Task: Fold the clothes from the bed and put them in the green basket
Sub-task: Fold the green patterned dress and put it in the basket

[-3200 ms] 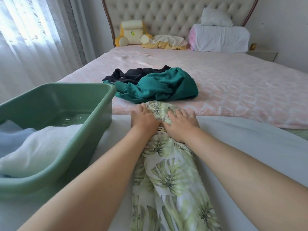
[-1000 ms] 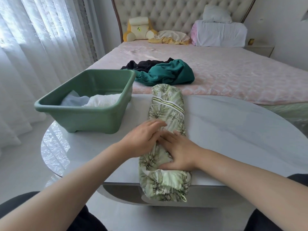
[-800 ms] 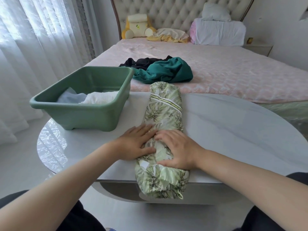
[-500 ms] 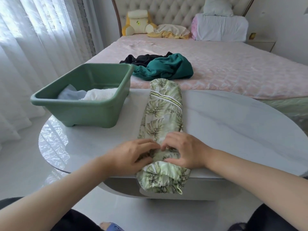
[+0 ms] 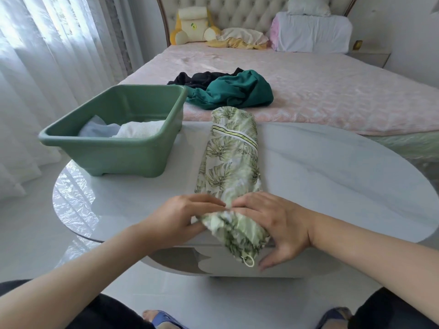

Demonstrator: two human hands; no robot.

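While our left hand [image 5: 180,218] and right hand [image 5: 278,224] grip its near end, the leaf-print garment [image 5: 231,162] stretches away beyond them both.

The left hand [image 5: 180,217] and the right hand [image 5: 278,224] are bare, and the forearms also. On the legs are black trousers [image 5: 107,314]. The feet wear blue open sandals [image 5: 164,317], with toes showing
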